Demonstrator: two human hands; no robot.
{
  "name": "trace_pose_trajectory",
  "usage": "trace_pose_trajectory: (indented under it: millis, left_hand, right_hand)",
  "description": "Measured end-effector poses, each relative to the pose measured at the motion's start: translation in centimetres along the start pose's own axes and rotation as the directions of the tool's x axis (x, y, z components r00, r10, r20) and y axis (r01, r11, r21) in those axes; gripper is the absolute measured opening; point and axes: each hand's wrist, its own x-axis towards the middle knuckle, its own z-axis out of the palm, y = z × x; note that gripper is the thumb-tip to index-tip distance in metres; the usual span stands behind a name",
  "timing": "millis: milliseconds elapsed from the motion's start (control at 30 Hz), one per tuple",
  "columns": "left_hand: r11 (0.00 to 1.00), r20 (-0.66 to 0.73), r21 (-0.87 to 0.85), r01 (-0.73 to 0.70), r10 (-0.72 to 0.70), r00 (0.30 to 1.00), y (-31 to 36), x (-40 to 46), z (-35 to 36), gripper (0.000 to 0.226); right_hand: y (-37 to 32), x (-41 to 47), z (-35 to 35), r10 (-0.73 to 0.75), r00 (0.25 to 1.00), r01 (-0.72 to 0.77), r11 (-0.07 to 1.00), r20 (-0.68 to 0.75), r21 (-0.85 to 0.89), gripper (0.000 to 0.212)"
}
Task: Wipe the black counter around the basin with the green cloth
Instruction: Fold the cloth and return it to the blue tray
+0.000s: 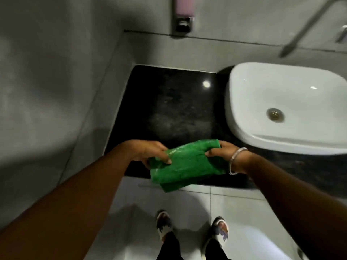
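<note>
Pinching the green cloth (185, 164) at both ends, I have it stretched between my hands over the front edge of the black counter (169, 109). My left hand (148, 152) closes thumb and fingers on the near-left corner; my right hand (223, 151), with a bangle (236, 160) at the wrist, nips the far-right edge with curled fingers. The cloth looks folded into a thick pad, its lower part hanging past the counter's lip above the pale floor tiles (234, 212). I judge this two-handed hold is for squaring up the fold into a flat working face before it goes down, since no part seems pressed to the stone.

Both forearms reach in from the bottom corners and converge, wrists roughly level, palms turned inward toward each other. The cloth sits just left of the white basin (285, 109), which takes up the right side of the counter; the open stretch of dark stone lies beyond my hands, running back to the grey wall (56, 72). It shows dull smears, so the wiping seems hardly begun. A soap dispenser (183, 15) hangs on the back wall above.
</note>
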Motion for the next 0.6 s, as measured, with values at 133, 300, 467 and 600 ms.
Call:
trace_pose_trajectory:
  millis: [133, 300, 467, 600]
  left_hand:
    - [0.988, 0.18, -0.136, 0.068, -0.043, 0.983, 6.2, 3.3, 6.7, 0.021]
    - [0.864, 0.253, -0.498, 0.077, 0.06, 0.966, 15.8, 10.0, 23.3, 0.033]
    - [0.957, 0.264, -0.289, -0.001, 0.081, 0.961, 24.2, 16.3, 43.3, 0.019]
    - [0.976, 0.144, 0.05, -0.214, 0.205, 0.968, 30.6, 20.0, 56.5, 0.004]
  right_hand:
    - [6.9, -8.9, -8.0, -0.016, 0.961, 0.104, 0.946, -0.277, 0.307, 0.023]
    - [17.0, -20.0, -18.0, 0.127, 0.807, 0.291, 0.764, -0.576, 0.576, 0.019]
    - [27.2, -31.4, -28.8, 0.304, 0.617, 0.441, 0.63, -0.726, 0.639, 0.009]
    - [34.4, -38.7, -36.9, 0.352, 0.53, 0.484, 0.621, -0.771, 0.616, 0.03]
